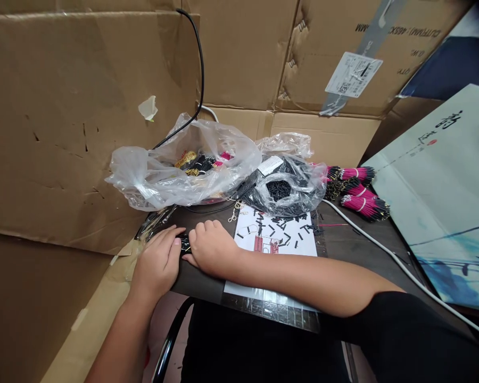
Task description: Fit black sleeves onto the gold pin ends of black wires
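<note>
A bundle of thin black wires (186,244) with small gold-coloured glints shows in the gap between my hands, low over the table's left part. My left hand (159,260) is closed over its left end, fingers pressed together. Wrapped in a fist, my right hand (212,248) grips the other end, so most of the bundle is hidden. To the right lies a white paper sheet (306,242) strewn with short black tube pieces (271,231) and two small red items (258,244). Pale rubber bands (234,210) lie by the sheet's upper left corner.
Behind my hands sit a clear plastic bag (135,178) of wire bundles and an opened bag of black tubes (278,190). Pink-and-black wire bundles (363,205) lie at the right. A white cable (367,236) crosses the table (343,250). Cardboard walls (91,80) enclose the left and back.
</note>
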The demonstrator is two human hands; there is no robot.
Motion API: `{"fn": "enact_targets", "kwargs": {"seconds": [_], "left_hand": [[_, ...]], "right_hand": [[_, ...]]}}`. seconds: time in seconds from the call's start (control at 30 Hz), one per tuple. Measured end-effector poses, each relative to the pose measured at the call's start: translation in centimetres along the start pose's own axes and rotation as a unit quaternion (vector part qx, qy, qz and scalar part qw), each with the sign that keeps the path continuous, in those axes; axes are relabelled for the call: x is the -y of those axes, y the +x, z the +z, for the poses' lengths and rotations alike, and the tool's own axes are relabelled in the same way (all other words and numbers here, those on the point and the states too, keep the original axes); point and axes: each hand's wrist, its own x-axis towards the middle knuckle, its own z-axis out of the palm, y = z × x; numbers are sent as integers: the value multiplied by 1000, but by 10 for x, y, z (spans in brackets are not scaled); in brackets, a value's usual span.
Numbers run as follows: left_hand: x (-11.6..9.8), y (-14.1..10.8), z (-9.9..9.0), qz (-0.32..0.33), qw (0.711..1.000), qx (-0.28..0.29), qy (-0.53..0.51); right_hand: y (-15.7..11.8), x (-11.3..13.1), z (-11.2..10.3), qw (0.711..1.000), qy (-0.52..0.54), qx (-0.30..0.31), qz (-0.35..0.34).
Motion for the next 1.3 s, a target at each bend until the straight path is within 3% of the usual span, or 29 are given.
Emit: {"fn": "enact_targets", "kwargs": {"seconds": [0.27,0.43,0.9,1.1,1.3], "left_hand": [[-23,-28,15,-7,1000,-5,-17],[-38,-39,28,10,999,-51,-2],[-80,-50,38,95,995,-14,-21],[-75,-52,27,91,995,27,-32],[-62,-47,19,187,982,35,-8]], "right_hand": [[-15,1,-5,999,14,34,35],[-31,-4,-13,998,7,56,30],[-84,-29,-27,996,-30,79,14],[-97,-32,-25,997,-36,68,29],[-111,-41,-27,996,-37,77,17]]}}
